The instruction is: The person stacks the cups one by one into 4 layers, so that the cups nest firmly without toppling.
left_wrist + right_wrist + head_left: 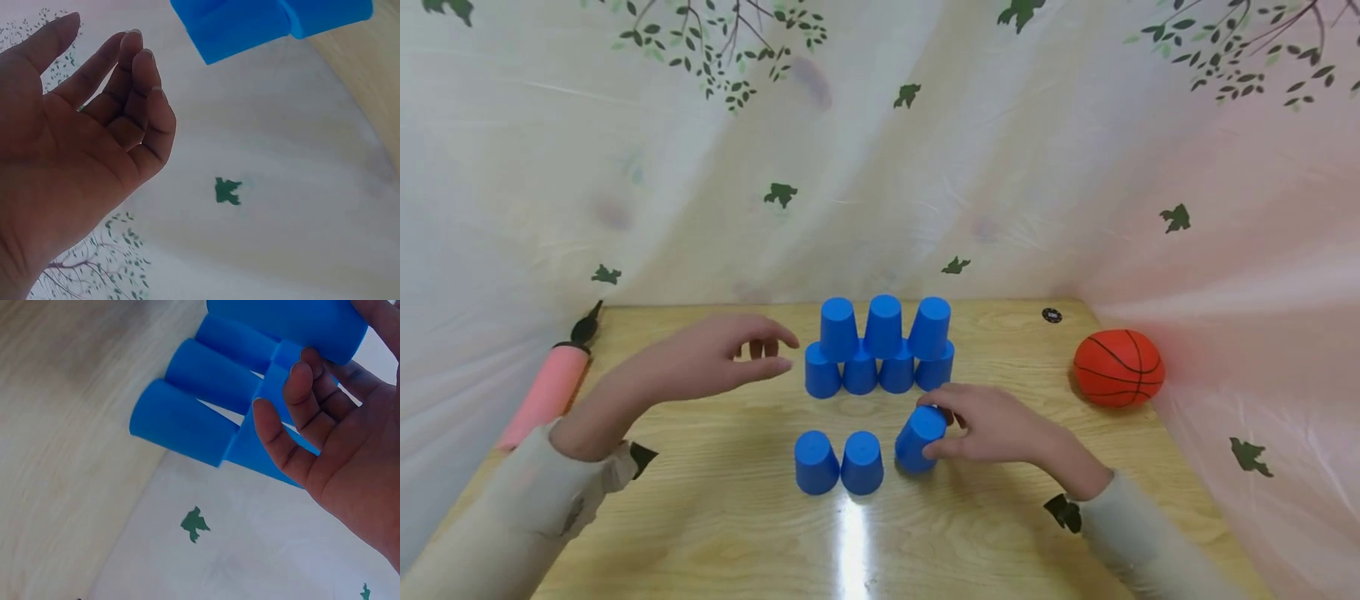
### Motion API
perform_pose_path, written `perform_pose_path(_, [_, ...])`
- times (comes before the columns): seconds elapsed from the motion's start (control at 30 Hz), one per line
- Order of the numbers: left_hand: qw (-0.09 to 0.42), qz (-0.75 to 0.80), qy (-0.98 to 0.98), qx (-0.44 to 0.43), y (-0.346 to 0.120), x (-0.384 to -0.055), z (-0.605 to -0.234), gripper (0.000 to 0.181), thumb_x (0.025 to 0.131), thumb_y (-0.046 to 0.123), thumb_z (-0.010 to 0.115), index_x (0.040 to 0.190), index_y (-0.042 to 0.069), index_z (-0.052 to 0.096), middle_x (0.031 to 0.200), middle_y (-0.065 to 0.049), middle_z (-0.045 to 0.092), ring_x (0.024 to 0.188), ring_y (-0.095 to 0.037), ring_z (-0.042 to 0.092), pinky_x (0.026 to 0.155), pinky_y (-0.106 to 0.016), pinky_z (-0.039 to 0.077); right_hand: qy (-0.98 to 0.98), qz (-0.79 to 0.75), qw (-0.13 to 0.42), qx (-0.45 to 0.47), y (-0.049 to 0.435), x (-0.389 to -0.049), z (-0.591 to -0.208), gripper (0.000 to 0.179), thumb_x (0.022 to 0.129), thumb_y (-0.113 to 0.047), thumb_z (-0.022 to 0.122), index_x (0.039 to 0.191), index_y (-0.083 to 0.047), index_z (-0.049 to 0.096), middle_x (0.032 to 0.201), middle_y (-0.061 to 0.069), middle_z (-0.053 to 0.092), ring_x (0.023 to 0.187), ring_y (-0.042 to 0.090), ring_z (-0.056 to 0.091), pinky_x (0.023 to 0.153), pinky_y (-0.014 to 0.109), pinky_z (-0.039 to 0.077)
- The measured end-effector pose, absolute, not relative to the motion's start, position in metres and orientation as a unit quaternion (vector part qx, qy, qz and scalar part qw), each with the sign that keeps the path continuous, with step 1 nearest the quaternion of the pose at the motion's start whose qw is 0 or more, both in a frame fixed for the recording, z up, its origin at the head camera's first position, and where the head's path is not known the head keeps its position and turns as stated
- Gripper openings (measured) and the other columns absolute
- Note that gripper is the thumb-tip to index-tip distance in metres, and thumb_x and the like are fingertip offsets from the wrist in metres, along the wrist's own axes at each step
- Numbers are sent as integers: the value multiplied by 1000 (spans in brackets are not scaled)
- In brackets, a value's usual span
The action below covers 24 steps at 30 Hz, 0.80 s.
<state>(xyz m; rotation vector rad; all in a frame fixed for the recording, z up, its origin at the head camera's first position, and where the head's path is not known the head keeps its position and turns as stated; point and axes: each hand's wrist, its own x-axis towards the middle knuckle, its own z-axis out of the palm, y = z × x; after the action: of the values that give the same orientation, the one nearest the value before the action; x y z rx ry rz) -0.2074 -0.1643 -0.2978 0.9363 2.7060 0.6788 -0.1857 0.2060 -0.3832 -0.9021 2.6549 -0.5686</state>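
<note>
Seven cups [883,333] stand stacked; your right hand [996,427] pinches another cup [916,443], your left hand [703,358] hangs slack, two cups [862,465] unstacked

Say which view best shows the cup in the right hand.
The head view: the cup in the right hand appears nearly whole, one side partly hidden. The right wrist view crops it at the top; the left wrist view doesn't show it.
</note>
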Motion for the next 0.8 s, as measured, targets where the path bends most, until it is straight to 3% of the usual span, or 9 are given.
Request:
perform_pose_path(0.23, [116,269,909,295,-184,-190,-335,36,100,44,59,128,22,63,107,9,65,98,-12,58,80,-32,51,919,-198,146,-309,210,-188,-375,44,88,-51,72,124,-27,60,109,-14,65,99,14,63,79,30,51])
perform_pose_path(0.5, [144,306,899,278,-185,-176,-382,45,96,44,65,134,21,59,124,2,63,110,-22,58,84,-39,51,924,-188,129,-305,213,-189,-360,50,88,-51,72,129,-26,58,115,-9,66,101,13,63,78,30,52])
perform_pose_path(0.67, [155,319,895,272,-178,-168,-407,55,93,47,68,138,17,56,124,-7,62,112,-29,57,85,-46,52,925,-187,115,-309,216,-190,-342,49,88,-50,73,129,-28,60,110,-11,65,95,11,60,74,28,50])
perform_pose_path(0.8, [159,331,894,258,-173,-163,-422,64,90,48,71,142,15,53,119,-7,60,112,-28,55,84,-45,51,925,-192,110,-310,218,-193,-327,46,88,-48,74,127,-29,61,104,-11,63,92,12,58,71,29,50])
